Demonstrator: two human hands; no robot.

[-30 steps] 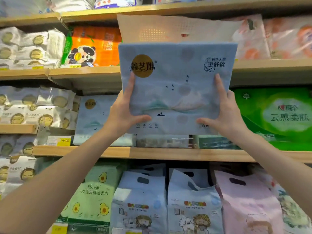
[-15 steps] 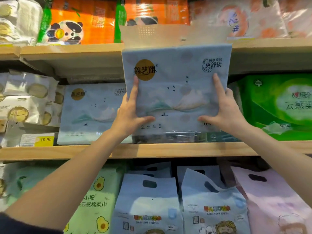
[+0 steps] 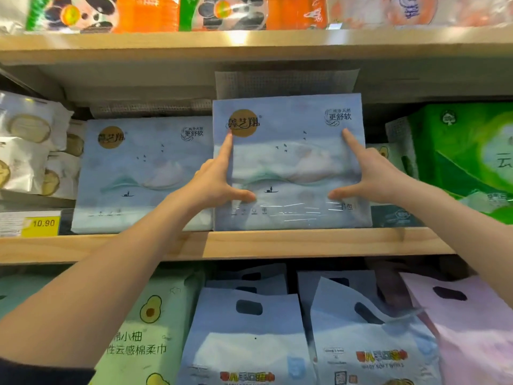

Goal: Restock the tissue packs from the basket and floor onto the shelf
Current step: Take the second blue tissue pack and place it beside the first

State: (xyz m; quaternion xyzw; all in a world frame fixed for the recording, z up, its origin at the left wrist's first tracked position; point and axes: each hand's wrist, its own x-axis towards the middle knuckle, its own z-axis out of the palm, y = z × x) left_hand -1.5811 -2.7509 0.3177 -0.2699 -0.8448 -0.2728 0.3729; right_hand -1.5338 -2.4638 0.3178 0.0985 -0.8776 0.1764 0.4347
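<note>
Subject item: one pale blue tissue pack [image 3: 288,165], with a gold round logo at its upper left and a printed mountain-and-boat scene. It stands upright on the middle shelf [image 3: 277,243], its bottom edge on the wooden board near the front lip and its printed face outward.

Left hand [image 3: 213,182]: spread. The index finger points straight up along the pack's left margin, and the thumb lies flat across the lower front. The remaining fingers sit at the pack's edge; how they lie cannot be told.

Right hand [image 3: 372,176]: spread in mirror fashion, with index finger up the right margin and thumb flat across the lower front. Both hands press on the front face, framing it.

Surroundings: a matching blue pack [image 3: 144,173] stands just beside the subject on its left, set slightly further back. A green pack [image 3: 466,151] stands to the right. A yellow price tag [image 3: 41,225] reading 10.90 sits at the far left of the same shelf. Orange panda-print packs [image 3: 111,12] line the shelf above. Blue handled bags [image 3: 249,329] fill the shelf below.
</note>
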